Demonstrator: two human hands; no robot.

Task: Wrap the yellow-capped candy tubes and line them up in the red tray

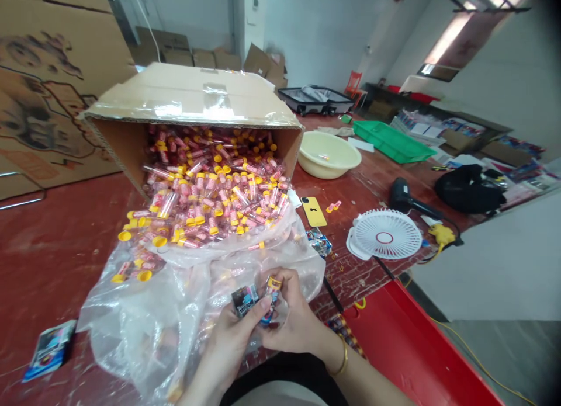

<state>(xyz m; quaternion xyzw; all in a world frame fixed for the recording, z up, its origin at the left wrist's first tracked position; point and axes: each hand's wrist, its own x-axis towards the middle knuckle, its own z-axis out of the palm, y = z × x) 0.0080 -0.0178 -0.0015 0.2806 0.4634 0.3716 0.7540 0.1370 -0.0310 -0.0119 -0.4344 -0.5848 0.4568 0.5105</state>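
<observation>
My left hand (232, 336) is closed on a small stack of dark, blue-printed labels (244, 299). Its thumb also reaches across to a small yellow-capped tube (273, 286), which my right hand (300, 319) grips between thumb and fingers. Blue print shows around the tube's lower part, partly hidden by the fingers. Both hands are close together over a clear plastic bag (144, 312). Beyond them, a cardboard box (175, 96) lies on its side, with many clear tubes of pink contents and yellow caps (210, 201) spilling from it onto the bag.
More printed labels (50, 347) lie at the left on the red table (39, 254). Right of the box are a cream basin (328, 169), a yellow phone (314, 212), loose labels (319, 242), a white fan (385, 236), a hair dryer (405, 198) and a green tray (392, 142).
</observation>
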